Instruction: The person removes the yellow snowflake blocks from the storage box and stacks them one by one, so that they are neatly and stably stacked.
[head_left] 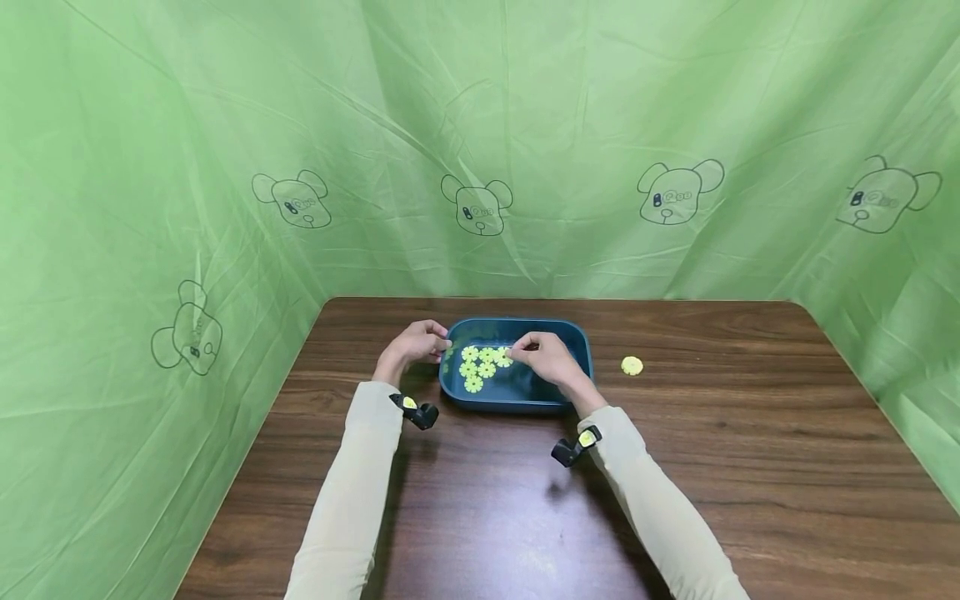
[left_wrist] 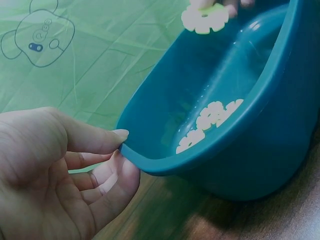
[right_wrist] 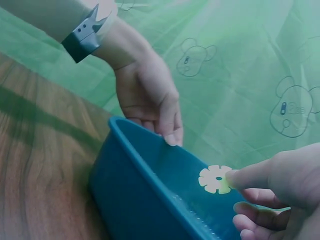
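A blue-green plastic basin [head_left: 517,407] stands on the table. My left hand [head_left: 420,340] pinches its left rim between thumb and fingers, plainly seen in the left wrist view. Over the basin, my right hand [head_left: 546,360] holds a yellow snowflake disc [right_wrist: 208,180] by its edge between thumb and fingertips. That disc is flat, with a notched edge and a small centre hole. Several like discs [head_left: 473,384] lie on the basin floor towards its left side; the basin wall hides part of them in the left wrist view.
Right of the basin, another yellow piece [head_left: 632,366] lies on the brown wooden table [head_left: 750,433]. Green cloth [head_left: 405,108] printed with bear heads hangs behind the table and along its sides. Both wrists wear black camera mounts [head_left: 426,415].
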